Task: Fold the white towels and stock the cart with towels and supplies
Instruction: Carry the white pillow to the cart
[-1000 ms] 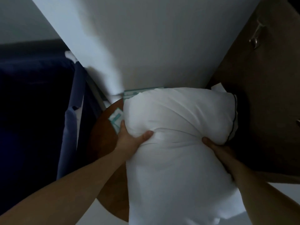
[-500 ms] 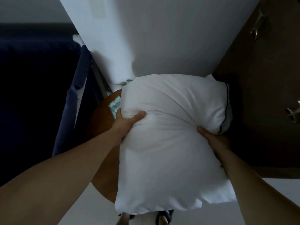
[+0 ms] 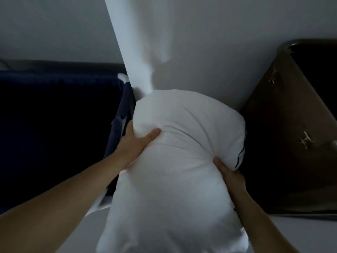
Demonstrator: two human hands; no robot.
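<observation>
**Between wall and cabinet: pillow up, two-hand grip**

Against the pale wall [image 3: 200, 42], with the dark blue fabric bag [image 3: 73, 106] on your left and the brown cabinet [image 3: 291, 115] on your right, you hold the white pillow [image 3: 182, 170] in a tight corner.

Risk 1, as judged: the soft bulk blocks your sight of whatever lies below and ahead. You could knock the cabinet or snag the bag's edge when you turn.

Risk 2: the filling gives under pressure. The cover may slide and the lower end sag out of your grasp.

Position: the pillow stands roughly upright between both hands, with its dark-piped edge toward the cabinet.
- Your left hand [image 3: 135, 148] grips the left side. The thumb is pressed into the front and the fingers are hidden behind.
- Your right hand [image 3: 228, 176] clasps the right side lower down, with its fingers also hidden.

No towels are in view.
</observation>
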